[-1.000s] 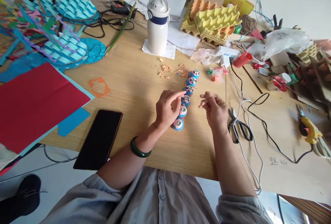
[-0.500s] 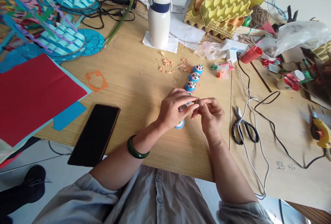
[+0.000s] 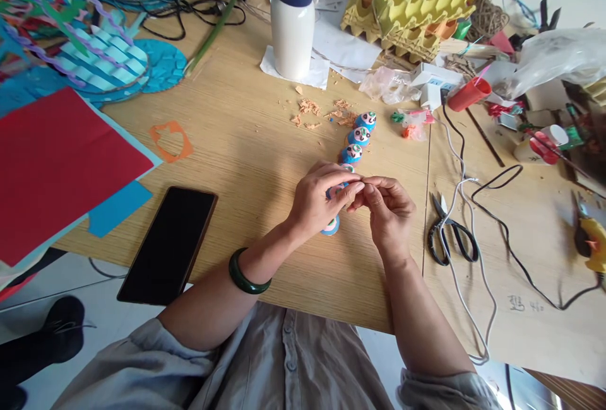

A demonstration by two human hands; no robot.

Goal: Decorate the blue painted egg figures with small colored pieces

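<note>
My left hand (image 3: 322, 199) and my right hand (image 3: 389, 211) meet fingertip to fingertip above the wooden table. Both are closed in a pinch, and whatever lies between the fingertips is hidden. Beneath and beyond them runs a line of small blue domes with pink and green decoration; the farthest blue dome (image 3: 365, 121) shows clearly, as does the nearest blue dome (image 3: 331, 225), by my left hand. My left hand partly covers the ones in the middle.
A black phone (image 3: 168, 245) and a red sheet (image 3: 71, 170) lie left. Black-handled scissors (image 3: 452, 233) and a white cable (image 3: 483, 277) are right. Behind stand a white bottle (image 3: 292, 31) and yellow egg trays (image 3: 419, 9). Orange scraps (image 3: 307, 107) lie beyond the hands.
The view has shifted slightly. A bit of green showed between the fingertips before; now the fingers cover it. Both hands stay together in nearly the same place.
</note>
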